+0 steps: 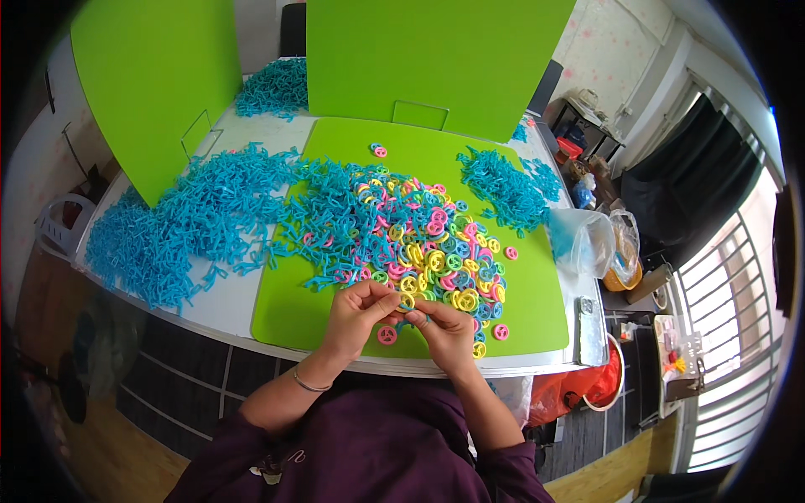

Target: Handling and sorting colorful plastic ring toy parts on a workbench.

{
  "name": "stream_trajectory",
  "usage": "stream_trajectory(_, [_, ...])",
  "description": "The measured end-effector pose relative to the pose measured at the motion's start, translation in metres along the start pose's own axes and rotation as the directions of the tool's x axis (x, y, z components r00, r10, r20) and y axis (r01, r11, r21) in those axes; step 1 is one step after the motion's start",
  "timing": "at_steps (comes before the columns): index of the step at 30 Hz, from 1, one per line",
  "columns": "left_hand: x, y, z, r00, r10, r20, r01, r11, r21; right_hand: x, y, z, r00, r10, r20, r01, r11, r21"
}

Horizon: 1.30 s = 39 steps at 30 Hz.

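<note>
Near six o'clock on the green board point(537, 310), the left hand point(355, 315) pinches a yellow wheel point(407, 301), best kept steady, the right hand point(449, 332) bent right beside it, its grip unclear.

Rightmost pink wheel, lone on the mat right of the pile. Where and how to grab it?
Pinch the outer rim of the pink wheel at opposite edges, from above and the right. It appears to lie flat on the green mat, so the rim is exposed; the pile of wheels on its left would likely crowd an approach from there.
</note>
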<state>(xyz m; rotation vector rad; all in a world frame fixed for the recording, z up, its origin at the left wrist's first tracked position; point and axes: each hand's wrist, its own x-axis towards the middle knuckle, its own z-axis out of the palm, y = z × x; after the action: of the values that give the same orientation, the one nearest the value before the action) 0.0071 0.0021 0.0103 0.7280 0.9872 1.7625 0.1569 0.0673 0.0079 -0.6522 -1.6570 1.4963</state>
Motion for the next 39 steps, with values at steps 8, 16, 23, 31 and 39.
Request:
stream_trajectory(8, [-0.007, -0.009, 0.003, 0.958, 0.288, 0.018, -0.280, 0.913, 0.297, 0.001, -0.004, 0.007, 0.811, -0.582, 0.062, 0.476, 0.596, -0.647])
stream_trajectory(16, [-0.006, -0.013, 0.005, 0.951, 0.302, -0.062, -0.292, 0.948, 0.126, 0.002, -0.005, 0.018, 0.773, -0.633, -0.036, 0.479, 0.620, -0.621])
stream_trajectory(23, [-0.007, -0.012, 0.003, 0.927, 0.373, 0.027, -0.371, 0.907, 0.201, 0.002, -0.003, 0.013, 0.776, -0.631, -0.007, 0.473, 0.589, -0.655])
stream_trajectory(31, [-0.005, -0.004, 0.003, 0.963, 0.206, 0.176, -0.216, 0.976, 0.039, 0.002, -0.004, 0.007, 0.687, -0.726, 0.039, 0.538, 0.471, -0.700])
stream_trajectory(39, [-0.011, -0.003, -0.002, 0.974, 0.080, 0.213, -0.192, 0.789, 0.584, 0.007, -0.005, -0.004, 0.955, 0.158, -0.250, -0.112, 0.976, 0.188])
